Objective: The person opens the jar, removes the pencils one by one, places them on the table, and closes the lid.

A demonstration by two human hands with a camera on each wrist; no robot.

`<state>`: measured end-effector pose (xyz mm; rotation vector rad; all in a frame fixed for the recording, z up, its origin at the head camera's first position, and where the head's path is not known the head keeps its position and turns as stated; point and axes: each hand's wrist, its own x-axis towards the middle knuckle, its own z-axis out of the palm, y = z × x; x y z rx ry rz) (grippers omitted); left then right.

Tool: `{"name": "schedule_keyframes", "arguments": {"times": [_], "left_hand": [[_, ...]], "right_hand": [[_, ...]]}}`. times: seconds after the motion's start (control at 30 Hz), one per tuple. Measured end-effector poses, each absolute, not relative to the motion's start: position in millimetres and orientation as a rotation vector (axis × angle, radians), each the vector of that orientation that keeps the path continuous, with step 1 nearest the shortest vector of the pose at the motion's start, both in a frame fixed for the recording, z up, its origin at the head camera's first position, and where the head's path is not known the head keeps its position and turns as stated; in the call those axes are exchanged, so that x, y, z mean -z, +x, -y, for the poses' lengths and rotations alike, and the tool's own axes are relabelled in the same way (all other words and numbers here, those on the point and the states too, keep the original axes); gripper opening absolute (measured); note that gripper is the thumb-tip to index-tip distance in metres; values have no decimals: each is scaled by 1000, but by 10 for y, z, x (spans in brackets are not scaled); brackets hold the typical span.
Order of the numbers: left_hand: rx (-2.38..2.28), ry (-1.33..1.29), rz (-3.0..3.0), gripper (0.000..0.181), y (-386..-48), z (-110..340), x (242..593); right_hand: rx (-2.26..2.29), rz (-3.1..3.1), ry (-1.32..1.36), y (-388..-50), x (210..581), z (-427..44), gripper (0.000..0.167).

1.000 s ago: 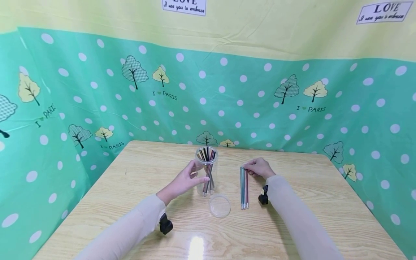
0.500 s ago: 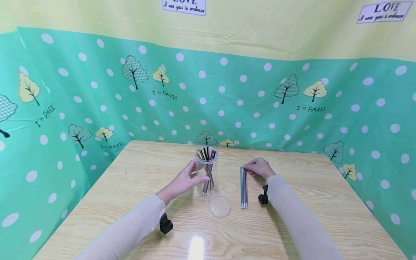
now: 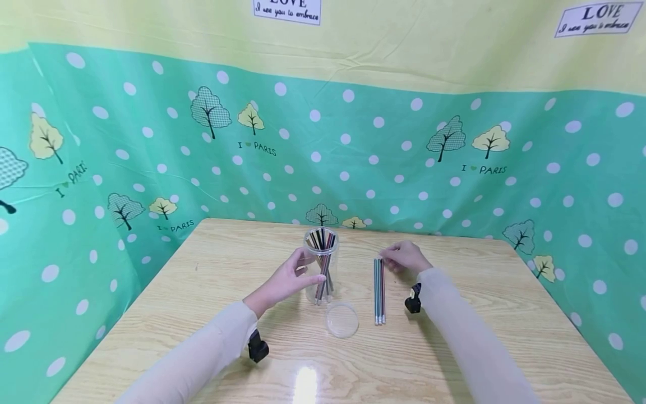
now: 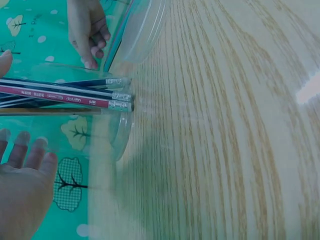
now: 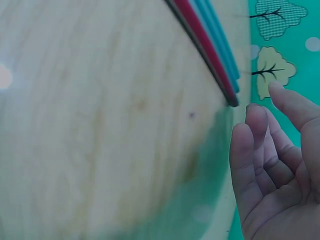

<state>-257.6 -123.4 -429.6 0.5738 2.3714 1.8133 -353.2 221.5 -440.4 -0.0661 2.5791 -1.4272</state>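
My left hand (image 3: 285, 280) holds the side of a clear round jar (image 3: 334, 272), thumb on one side and fingers on the other. Inside the jar several striped pencils (image 4: 75, 96) lean at different angles, their metal eraser ends at the bottom. To the right, a few loose pencils (image 3: 377, 292), teal and dark red, lie side by side on the table. Just past their far ends is my right hand (image 3: 405, 256). In the right wrist view, its fingers (image 5: 243, 160) are loosely bent with nothing between them, apart from the pencil tips.
A clear round lid (image 3: 342, 321) lies flat in front of the jar. The wooden table (image 3: 227, 342) meets a green and yellow printed curtain (image 3: 353, 146) at its back and sides. Each wrist carries a small black camera.
My right hand has come off the pencils' far ends and shifted slightly right and away. The red pencil now lies against the teal ones. My left hand and the jar have not moved.
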Motion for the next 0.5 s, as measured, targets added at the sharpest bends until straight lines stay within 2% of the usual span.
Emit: {"name": "schedule_keyframes", "arguments": {"times": [0.33,0.5], "left_hand": [[-1828,569,-2353,76,-2573,1237,4276],[-1847,568,-2338,78,-2566,1223,4259]], "right_hand": [[1383,-2627,-180,-3477,4139,-2186,43],[1384,-2625,-255,-3490,4032,-2134,43]]}}
